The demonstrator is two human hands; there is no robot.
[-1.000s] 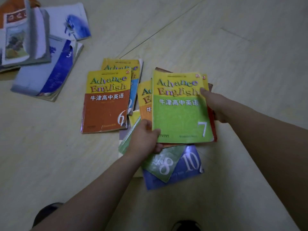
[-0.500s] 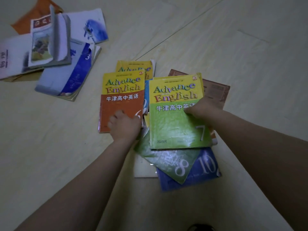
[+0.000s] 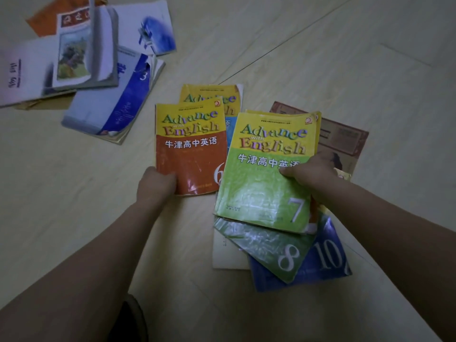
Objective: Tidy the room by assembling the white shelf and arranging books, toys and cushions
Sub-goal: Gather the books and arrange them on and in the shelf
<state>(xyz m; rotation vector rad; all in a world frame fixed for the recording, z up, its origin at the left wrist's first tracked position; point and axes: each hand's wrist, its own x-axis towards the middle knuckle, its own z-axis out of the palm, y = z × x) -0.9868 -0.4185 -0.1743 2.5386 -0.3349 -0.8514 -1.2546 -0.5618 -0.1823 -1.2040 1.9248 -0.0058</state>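
Observation:
Textbooks lie scattered on the pale wooden floor. My left hand (image 3: 155, 185) grips the lower left corner of the orange book numbered 6 (image 3: 191, 149). My right hand (image 3: 312, 172) holds a small stack topped by the green book numbered 7 (image 3: 265, 186), thumb on its cover. Under that stack lie the dark green book 8 (image 3: 269, 250), the blue book 10 (image 3: 328, 260) and a white book (image 3: 224, 255). A brown book (image 3: 343, 137) sticks out behind my right hand. Another yellow and blue book (image 3: 212, 95) lies partly under book 6.
A second heap of books sits at the upper left: a blue and white book numbered 3 (image 3: 111, 104), a thick open book (image 3: 84, 48), a white book with blue art (image 3: 153, 30) and an orange cover (image 3: 47, 21). Bare floor surrounds both heaps.
My left hand let go of the green stack and moved left to take hold of book 6's lower corner. My right hand slid onto book 7's cover and kept the stack.

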